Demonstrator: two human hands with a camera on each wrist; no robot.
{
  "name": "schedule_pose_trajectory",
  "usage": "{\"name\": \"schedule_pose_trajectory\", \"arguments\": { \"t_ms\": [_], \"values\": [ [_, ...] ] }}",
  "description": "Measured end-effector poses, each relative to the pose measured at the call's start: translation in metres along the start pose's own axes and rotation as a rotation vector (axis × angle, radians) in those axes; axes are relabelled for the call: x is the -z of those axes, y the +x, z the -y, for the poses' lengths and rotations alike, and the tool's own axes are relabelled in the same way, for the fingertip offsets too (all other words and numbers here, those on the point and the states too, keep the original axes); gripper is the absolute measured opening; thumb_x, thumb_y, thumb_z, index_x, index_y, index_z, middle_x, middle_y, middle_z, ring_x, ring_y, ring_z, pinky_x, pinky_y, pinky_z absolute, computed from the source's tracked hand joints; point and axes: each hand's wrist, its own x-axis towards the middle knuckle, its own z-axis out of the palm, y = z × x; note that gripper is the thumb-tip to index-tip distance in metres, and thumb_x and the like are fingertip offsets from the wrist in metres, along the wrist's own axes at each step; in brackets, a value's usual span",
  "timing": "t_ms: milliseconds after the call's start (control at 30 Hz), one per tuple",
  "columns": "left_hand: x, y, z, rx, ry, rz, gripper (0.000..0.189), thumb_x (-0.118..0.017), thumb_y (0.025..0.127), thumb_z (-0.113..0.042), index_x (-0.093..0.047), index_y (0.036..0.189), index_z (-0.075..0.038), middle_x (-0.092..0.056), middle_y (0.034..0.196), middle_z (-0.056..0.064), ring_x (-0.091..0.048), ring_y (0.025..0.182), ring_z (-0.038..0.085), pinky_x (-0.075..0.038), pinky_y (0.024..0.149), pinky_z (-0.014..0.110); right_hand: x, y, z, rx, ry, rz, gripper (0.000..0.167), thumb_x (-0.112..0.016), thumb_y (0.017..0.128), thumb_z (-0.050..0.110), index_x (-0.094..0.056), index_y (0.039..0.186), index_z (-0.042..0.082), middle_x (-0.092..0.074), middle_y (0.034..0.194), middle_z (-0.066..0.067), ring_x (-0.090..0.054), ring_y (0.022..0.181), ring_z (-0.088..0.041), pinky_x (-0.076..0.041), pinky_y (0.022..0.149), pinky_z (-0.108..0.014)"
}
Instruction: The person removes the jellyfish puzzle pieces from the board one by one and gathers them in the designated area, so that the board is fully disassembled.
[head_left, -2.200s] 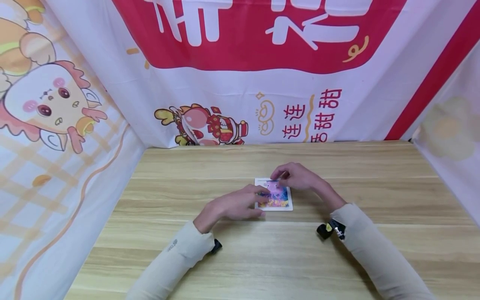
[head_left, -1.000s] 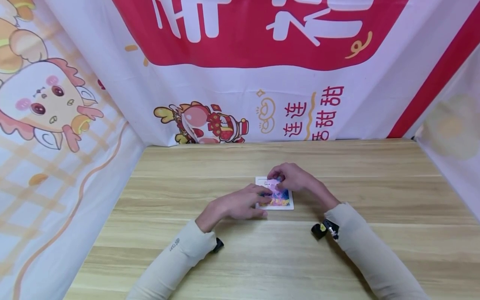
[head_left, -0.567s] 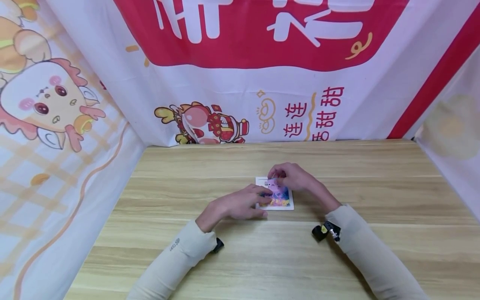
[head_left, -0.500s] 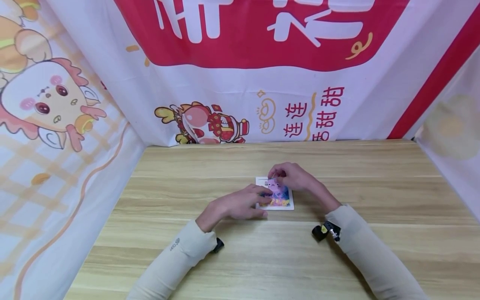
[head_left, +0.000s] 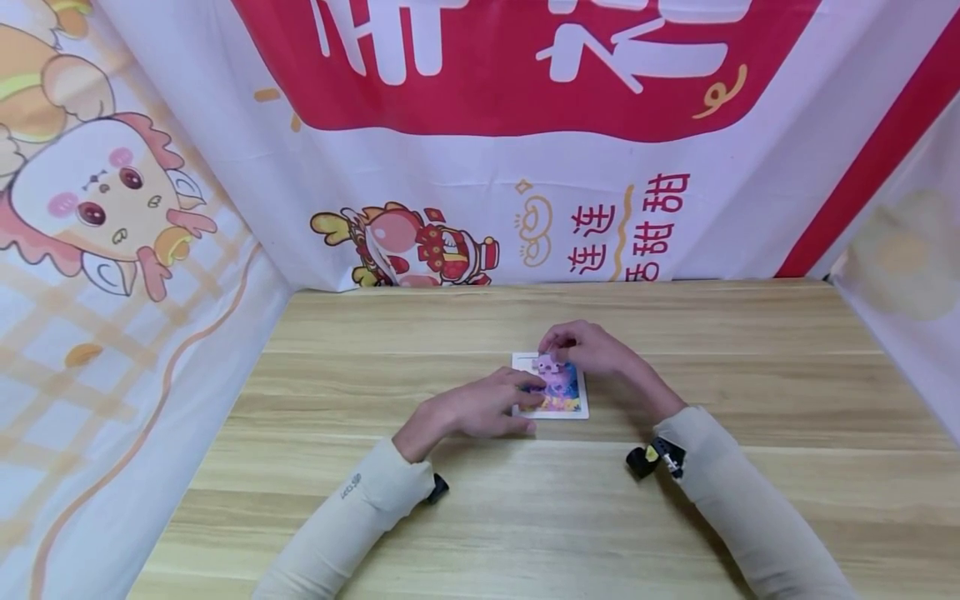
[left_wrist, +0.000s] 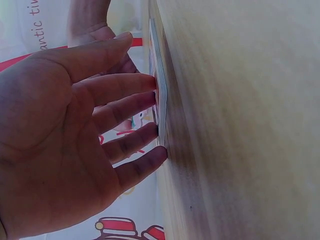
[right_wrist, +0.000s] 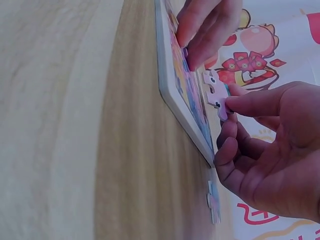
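A small square jigsaw puzzle (head_left: pixel 562 405) with a white frame and a colourful picture lies at the middle of the table. My left hand (head_left: pixel 487 406) rests its outstretched fingertips on the puzzle's left part; in the left wrist view its fingers (left_wrist: pixel 127 112) reach the board's face and edge. Between thumb and fingers, my right hand (head_left: pixel 591 348) pinches a pink puzzle piece (right_wrist: pixel 212 87) with a printed eye, over the puzzle's far side. The piece stands tilted away from the board in the right wrist view. My left fingers cover part of the picture.
A loose puzzle piece (right_wrist: pixel 213 202) lies on the wooden table (head_left: pixel 480 517) beyond the board in the right wrist view. Printed cloth (head_left: pixel 442 175) hangs along the table's far edge, with more cloth at the left and right sides.
My right hand has moved slightly, and the pink piece, earlier nearly flat over the picture, now shows raised at the puzzle's far edge. My left hand has stayed almost still.
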Motion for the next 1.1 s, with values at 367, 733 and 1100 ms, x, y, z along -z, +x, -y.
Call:
{"name": "schedule_pose_trajectory", "arguments": {
  "t_ms": [367, 733, 1100],
  "values": [
    [0.001, -0.001, 0.000, -0.002, -0.003, -0.001, 0.055, -0.063, 0.109, -0.037, -0.052, 0.159, -0.015, -0.034, 0.176, 0.004, -0.028, 0.164, 0.026, -0.028, 0.135, 0.044, 0.010, -0.005, 0.000, -0.039, 0.042, 0.021, 0.024, -0.060, 0.104, 0.006, -0.076, 0.122, 0.008, -0.073, 0.118, -0.013, -0.063, 0.106, -0.026, -0.049, 0.092, -0.034],
    [0.000, -0.001, 0.001, -0.007, -0.006, -0.006, 0.056, -0.063, 0.109, -0.037, -0.053, 0.159, -0.014, -0.034, 0.176, 0.004, -0.029, 0.164, 0.026, -0.028, 0.135, 0.044, 0.018, -0.011, -0.006, -0.044, 0.012, 0.019, 0.025, -0.061, 0.104, 0.010, -0.075, 0.124, 0.006, -0.073, 0.120, -0.015, -0.063, 0.105, -0.025, -0.050, 0.086, -0.030],
    [0.001, -0.001, 0.001, -0.006, -0.023, -0.003, 0.055, -0.062, 0.110, -0.036, -0.052, 0.159, -0.014, -0.035, 0.176, 0.003, -0.029, 0.164, 0.026, -0.029, 0.134, 0.044, 0.026, -0.021, -0.014, -0.056, 0.037, 0.035, 0.025, -0.061, 0.105, 0.011, -0.074, 0.125, 0.004, -0.073, 0.119, -0.017, -0.062, 0.100, -0.026, -0.052, 0.080, -0.032]
  ]
}}
